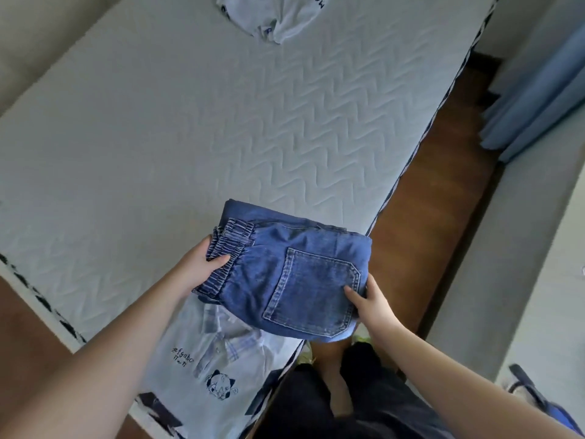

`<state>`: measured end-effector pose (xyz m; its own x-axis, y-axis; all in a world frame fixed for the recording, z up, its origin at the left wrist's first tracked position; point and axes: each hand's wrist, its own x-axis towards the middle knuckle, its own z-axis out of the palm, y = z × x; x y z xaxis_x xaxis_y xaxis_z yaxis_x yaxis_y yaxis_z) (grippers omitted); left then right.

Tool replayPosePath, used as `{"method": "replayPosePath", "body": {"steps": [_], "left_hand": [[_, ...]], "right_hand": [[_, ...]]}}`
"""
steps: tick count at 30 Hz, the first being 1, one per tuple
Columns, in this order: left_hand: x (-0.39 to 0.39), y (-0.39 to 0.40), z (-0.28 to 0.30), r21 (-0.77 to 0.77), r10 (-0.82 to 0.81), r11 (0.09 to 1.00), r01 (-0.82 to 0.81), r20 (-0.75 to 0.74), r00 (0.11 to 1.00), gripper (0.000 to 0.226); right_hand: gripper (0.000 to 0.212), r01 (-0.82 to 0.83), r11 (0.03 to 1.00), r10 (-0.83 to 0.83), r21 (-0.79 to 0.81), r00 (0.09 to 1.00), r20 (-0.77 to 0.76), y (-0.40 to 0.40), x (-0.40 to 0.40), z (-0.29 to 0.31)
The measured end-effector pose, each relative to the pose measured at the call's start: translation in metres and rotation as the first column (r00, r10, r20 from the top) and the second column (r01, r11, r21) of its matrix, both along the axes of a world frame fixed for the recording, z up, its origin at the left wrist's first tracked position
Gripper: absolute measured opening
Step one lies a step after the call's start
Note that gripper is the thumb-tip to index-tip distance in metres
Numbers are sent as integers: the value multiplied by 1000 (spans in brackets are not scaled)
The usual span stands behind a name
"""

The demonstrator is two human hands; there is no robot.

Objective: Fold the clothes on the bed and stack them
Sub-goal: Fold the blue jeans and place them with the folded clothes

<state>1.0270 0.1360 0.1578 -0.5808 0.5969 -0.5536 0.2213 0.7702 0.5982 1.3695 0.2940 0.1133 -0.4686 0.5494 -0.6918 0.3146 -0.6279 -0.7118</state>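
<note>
- A person is standing at the near corner of a bed [190, 128], whose pale quilted mattress cover is showing a zigzag stitch pattern.
- Both hands are holding a folded pair of blue denim jeans [285, 270] just above that near corner, with one back pocket facing up.
- The left hand [201, 264] is gripping the elastic waistband end of the jeans, thumb lying across the top of the gathered band and the fingers curling underneath out of sight.
- The right hand [368, 304] is pinching the opposite edge beside the pocket's corner, thumb pressing on top and fingers tucked under the fold.
- The far part of the folded jeans is possibly resting on the mattress, though the angle is making it hard to tell whether they are touching it or hanging just clear.
- A light grey T-shirt [202, 372] is lying flat on the bed directly beneath the jeans' near edge, showing handwritten-style lettering and a small cartoon cat-like face.
- A pale plaid shirt [228, 343] is lying on top of that T-shirt, partly covered by the jeans.
- A crumpled light grey garment [275, 20] with dark lettering is sitting well apart at the far end of the bed.
- A brown wooden floor [443, 185] is running along the right side of the bed, and blue curtains [538, 99] are hanging beyond it.
- The person's dark trousers [364, 397] are showing at the bottom edge.
</note>
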Motion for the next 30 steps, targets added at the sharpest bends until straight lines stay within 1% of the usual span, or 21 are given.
{"method": "replayPosePath", "body": {"steps": [3, 7, 14, 20, 23, 25, 27, 30], "left_hand": [[-11, 17, -21, -42, -97, 994, 97, -14, 995, 47], [-42, 32, -65, -121, -204, 973, 198, -45, 978, 49], [-88, 41, -121, -248, -286, 933, 261, -71, 956, 59], [-99, 57, -159, -254, -279, 932, 259, -46, 959, 63], [-104, 65, -176, -265, -245, 934, 241, 17, 969, 62], [-106, 67, -187, -262, -193, 945, 198, 43, 980, 64], [-110, 67, -196, -251, -158, 954, 162, 37, 987, 64], [-113, 57, -204, -304, -112, 945, 121, 46, 993, 69]], "right_hand": [[33, 53, 998, -53, -21, 998, 20, -9, -6, -18], [34, 113, 991, -112, -68, 994, 23, -21, -23, -53], [35, 214, 972, -210, -100, 977, 44, -60, -59, -105], [31, 323, 943, -315, -85, 944, 98, -58, -74, -146], [29, 357, 930, -343, -84, 928, 145, -52, -77, -169], [29, 364, 928, -344, -79, 920, 187, -53, -76, -185], [30, 364, 927, -338, -90, 914, 225, -57, -74, -198], [27, 312, 935, -251, -167, 918, 309, -70, -76, -202]]}}
